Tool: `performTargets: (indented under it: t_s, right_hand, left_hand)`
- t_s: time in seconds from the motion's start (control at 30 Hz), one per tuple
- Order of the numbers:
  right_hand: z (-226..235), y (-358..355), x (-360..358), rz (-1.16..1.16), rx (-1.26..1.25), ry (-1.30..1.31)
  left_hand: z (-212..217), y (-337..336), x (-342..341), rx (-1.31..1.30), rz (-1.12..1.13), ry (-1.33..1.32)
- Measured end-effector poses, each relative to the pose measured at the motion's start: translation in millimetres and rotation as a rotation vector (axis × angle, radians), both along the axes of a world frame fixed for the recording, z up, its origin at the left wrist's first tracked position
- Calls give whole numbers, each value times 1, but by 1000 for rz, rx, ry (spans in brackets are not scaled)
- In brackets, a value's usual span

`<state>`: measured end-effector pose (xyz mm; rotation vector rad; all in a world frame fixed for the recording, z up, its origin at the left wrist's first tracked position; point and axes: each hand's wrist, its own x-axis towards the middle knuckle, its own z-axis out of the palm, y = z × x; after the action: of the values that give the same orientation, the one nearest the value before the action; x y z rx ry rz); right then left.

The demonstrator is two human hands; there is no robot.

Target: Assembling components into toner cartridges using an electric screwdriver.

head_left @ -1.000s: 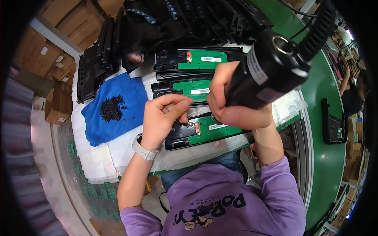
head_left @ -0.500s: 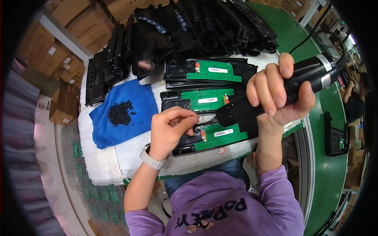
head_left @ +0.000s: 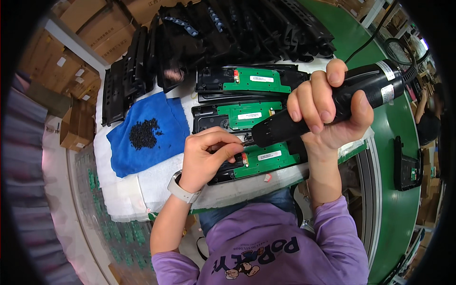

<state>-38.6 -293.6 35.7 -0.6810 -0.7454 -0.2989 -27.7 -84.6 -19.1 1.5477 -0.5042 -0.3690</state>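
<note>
My right hand (head_left: 327, 111) grips a black electric screwdriver (head_left: 361, 90), tilted so its tip points left toward my left hand. My left hand (head_left: 206, 156) pinches something small at the screwdriver's bit, right over the nearest of three black housings with green circuit boards (head_left: 266, 161). The other two housings (head_left: 249, 114) (head_left: 256, 78) lie further back. A watch is on my left wrist.
A blue cloth (head_left: 161, 137) with a heap of small black screws (head_left: 142, 134) lies left of the boards on white padding (head_left: 128, 190). Stacks of black plastic parts (head_left: 228, 28) fill the back. Cardboard boxes (head_left: 71, 80) stand left. A green conveyor (head_left: 394, 199) carries a black part (head_left: 406, 164).
The screwdriver has swung from upright down to a slanted, nearly level pose, its tip now meeting my left fingers. My left hand stayed over the nearest board.
</note>
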Motion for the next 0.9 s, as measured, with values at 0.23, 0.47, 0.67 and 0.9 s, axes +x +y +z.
performTargets:
  t_s: [0.23, 0.47, 0.67, 0.9]
  right_hand:
    - [4, 5, -4, -45, 19, 166]
    - [6, -1, -6, 98, -21, 226]
    - [14, 15, -24, 105, -397, 385]
    - [9, 28, -25, 79, -399, 368]
  left_hand:
    - [4, 1, -2, 92, -67, -121]
    - [2, 0, -2, 50, 20, -154]
    - [-1, 1, -2, 87, 63, -133]
    - [-3, 1, -3, 133, 39, -261]
